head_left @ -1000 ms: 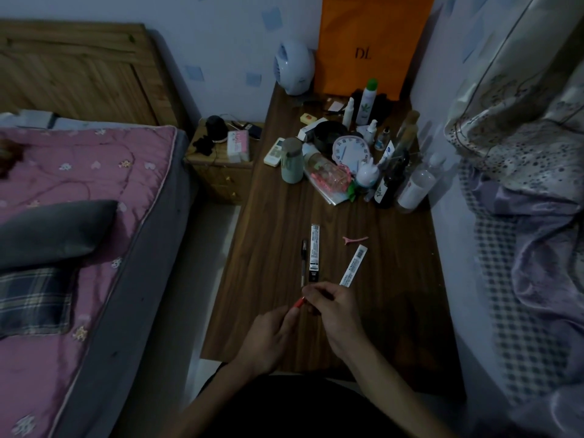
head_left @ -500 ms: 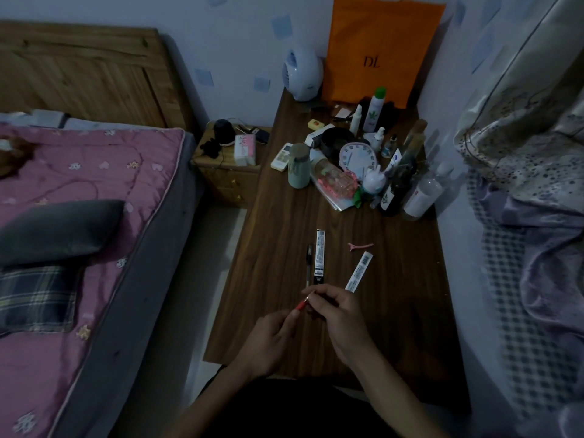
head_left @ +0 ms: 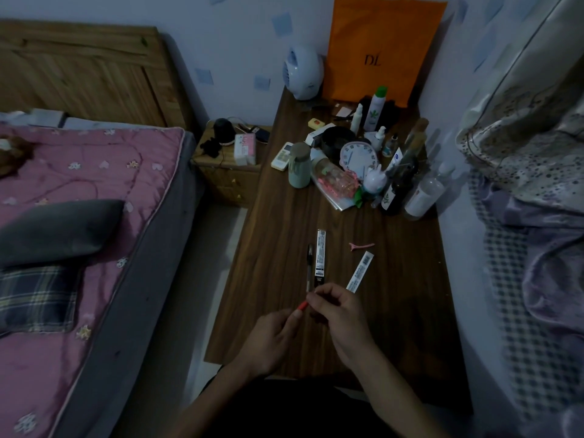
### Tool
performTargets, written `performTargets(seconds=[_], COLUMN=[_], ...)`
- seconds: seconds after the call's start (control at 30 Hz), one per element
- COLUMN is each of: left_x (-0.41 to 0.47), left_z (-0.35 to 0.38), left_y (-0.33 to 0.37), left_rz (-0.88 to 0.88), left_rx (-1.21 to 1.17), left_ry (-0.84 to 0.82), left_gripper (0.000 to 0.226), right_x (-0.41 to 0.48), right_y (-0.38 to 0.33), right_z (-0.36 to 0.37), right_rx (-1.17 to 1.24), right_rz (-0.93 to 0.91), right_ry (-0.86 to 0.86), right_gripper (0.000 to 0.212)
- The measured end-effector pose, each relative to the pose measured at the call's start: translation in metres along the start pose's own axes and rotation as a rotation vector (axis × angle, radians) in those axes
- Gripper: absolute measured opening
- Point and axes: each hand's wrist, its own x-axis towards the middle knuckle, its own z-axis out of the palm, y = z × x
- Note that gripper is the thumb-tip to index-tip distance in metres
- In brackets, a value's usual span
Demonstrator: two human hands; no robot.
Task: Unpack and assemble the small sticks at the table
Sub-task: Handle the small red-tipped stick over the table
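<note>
From the head camera, both hands meet over the near part of the desk [head_left: 284, 235]. Between them is a small stick [head_left: 302, 306], of which only a short red end shows. The right hand [head_left: 339, 314] has its fingers curled over the stick's far part, pinching it from above. The left hand [head_left: 271, 339] reaches up from below and takes the red end between thumb and fingertips. The light is dim and the fingers cover most of the stick, so the left hand may only be touching the end rather than truly gripping it.

Just beyond the hands, on the desk, a dark pen [head_left: 309, 267] lies lengthwise. A long dark packet [head_left: 320, 257] lies close beside it on the right. A white packet [head_left: 359, 271] lies at a slant a little further right, apart from both. A pink hair clip [head_left: 361, 245] lies near its top end (it seems to have no part in the task).

As for handling, I judge the stick to be very light, thin and fairly stiff, and probably smooth enough to slip or roll. A fingertip pinch near each end suits it better than a full grip. For fitting it into a barrel, a hold close to the joining end should keep it from bowing. The packets look flat and light, best lifted by a long edge.
</note>
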Motion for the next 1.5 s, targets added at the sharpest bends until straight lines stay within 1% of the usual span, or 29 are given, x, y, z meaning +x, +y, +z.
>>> performTargets(seconds=[0.13, 0.3, 0.4, 0.5, 0.57, 0.73, 0.93, 1.1, 1.23, 1.5], left_x=[-0.0009, -0.0025, -0.0031, -0.0041, -0.0044, -0.0051, -0.0061, -0.0063, -0.0049, -0.0039], left_z=[-0.0003, -0.0012, -0.0023, -0.0024, -0.0022, -0.0028, -0.0018, -0.0004, -0.0011, 0.0014], left_y=[-0.0006, 0.0015, 0.0025, 0.0024, 0.0021, 0.0009, -0.0036, -0.0036, -0.0040, -0.0032], left_rz=[-0.022, -0.013, -0.012, -0.013, -0.007, 0.013, -0.019, -0.017, -0.007, -0.014], left_rx=[-0.005, 0.018, 0.010, -0.003, 0.001, 0.002, -0.044, -0.026, -0.024, 0.002], left_ry=[-0.017, -0.028, -0.031, -0.028, -0.023, -0.037, -0.036, -0.034, -0.026, -0.030], left_gripper=[0.049, 0.041, 0.039, 0.040, 0.040, 0.039, 0.042, 0.044, 0.044, 0.046], right_x=[0.0001, -0.0010, -0.0022, -0.0032, -0.0037, -0.0044, -0.0031, -0.0024, -0.0037, -0.0056], right_y=[0.0004, 0.0006, -0.0006, -0.0021, -0.0025, -0.0037, -0.0008, 0.0010, -0.0011, 0.0014], right_z=[0.0005, 0.0011, 0.0030, 0.0050, 0.0062, 0.0071, 0.0062, 0.0028, 0.0018, 0.0040], right_rx=[0.014, 0.059, 0.062, 0.014, -0.024, -0.054, 0.040, 0.057, 0.058, -0.057], right_rz=[0.018, 0.033, 0.024, 0.020, 0.017, 0.031, 0.038, 0.057, 0.033, -0.007], right_ry=[-0.008, -0.018, -0.023, 0.000, 0.016, 0.029, -0.004, -0.019, -0.015, 0.048], right_gripper=[0.012, 0.016, 0.024, 0.032, 0.031, 0.018, 0.011, 0.014, 0.018, 0.023])
